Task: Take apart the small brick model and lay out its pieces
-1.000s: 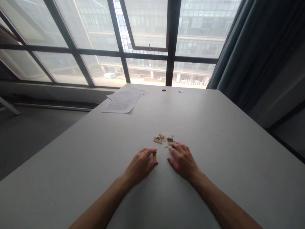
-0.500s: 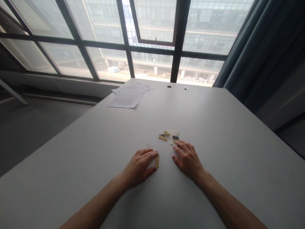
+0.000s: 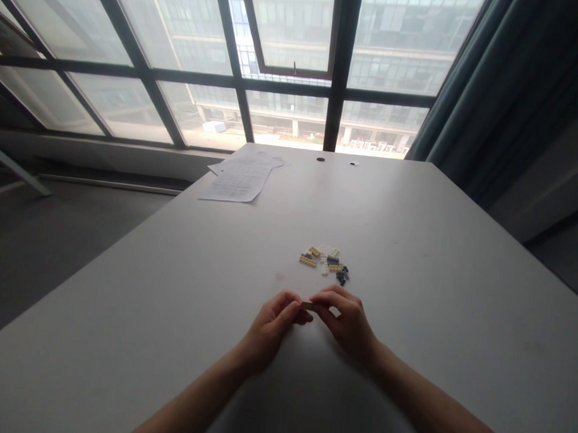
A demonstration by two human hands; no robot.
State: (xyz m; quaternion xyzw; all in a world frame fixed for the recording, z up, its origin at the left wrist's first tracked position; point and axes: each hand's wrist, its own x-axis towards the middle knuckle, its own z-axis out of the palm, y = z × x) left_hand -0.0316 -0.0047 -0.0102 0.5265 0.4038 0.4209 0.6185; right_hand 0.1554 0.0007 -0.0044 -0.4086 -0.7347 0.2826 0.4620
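A tan toy brick piece (image 3: 307, 305) is held between both hands above the white table (image 3: 221, 271). My left hand (image 3: 276, 323) grips its left end between thumb and fingers. At its right end, my right hand (image 3: 345, 316) pinches it with thumb and fingertips. Just beyond the hands lies a loose group of small bricks: a long tan one (image 3: 307, 261), another tan one (image 3: 336, 268), a grey one (image 3: 332, 260), white ones (image 3: 324, 267) and several black ones (image 3: 341, 278).
Printed papers (image 3: 243, 180) lie at the table's far left. Two small round holes (image 3: 321, 159) are near the far edge. Beyond stand large windows (image 3: 288, 84), with a dark blue curtain (image 3: 464, 90) at the right.
The tan piece has been lifted off the table and turned sideways. My right hand has come left and nearer from the loose bricks to grip it, uncovering the black bricks.
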